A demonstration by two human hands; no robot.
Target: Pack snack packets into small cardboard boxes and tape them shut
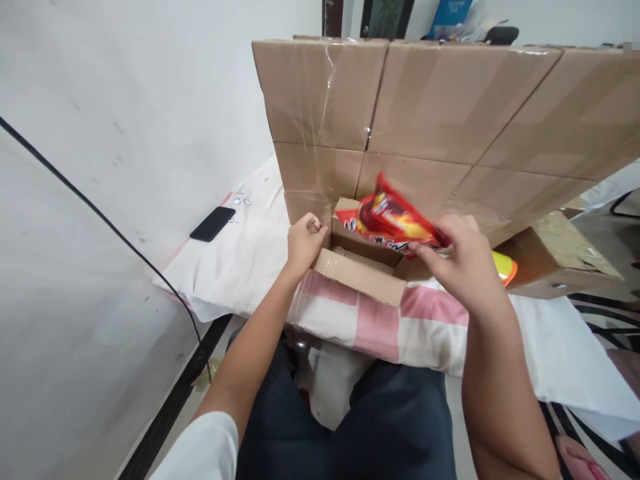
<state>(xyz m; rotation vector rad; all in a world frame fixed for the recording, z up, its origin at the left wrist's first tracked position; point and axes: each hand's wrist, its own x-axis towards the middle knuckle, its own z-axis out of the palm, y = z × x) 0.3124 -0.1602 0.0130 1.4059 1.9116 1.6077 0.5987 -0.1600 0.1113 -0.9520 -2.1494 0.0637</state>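
A small cardboard box (365,275) stands with its flaps up on the cloth in front of me. My left hand (304,243) is closed on the box's left edge, fingers curled round a flap. Above the box's right side, my right hand (463,257) grips a shiny red snack packet (395,217) by its right end, thumb in front. The packet is tilted and slightly blurred. It hides part of the box's far side, and the printing on it is not readable.
Stacked, taped cartons (425,100) form a wall behind the box. A black phone (213,223) lies on the cloth (260,267) at left. To the right are a yellow and orange item (504,268) and an open carton (555,260). A black cable (100,210) hangs along the left wall.
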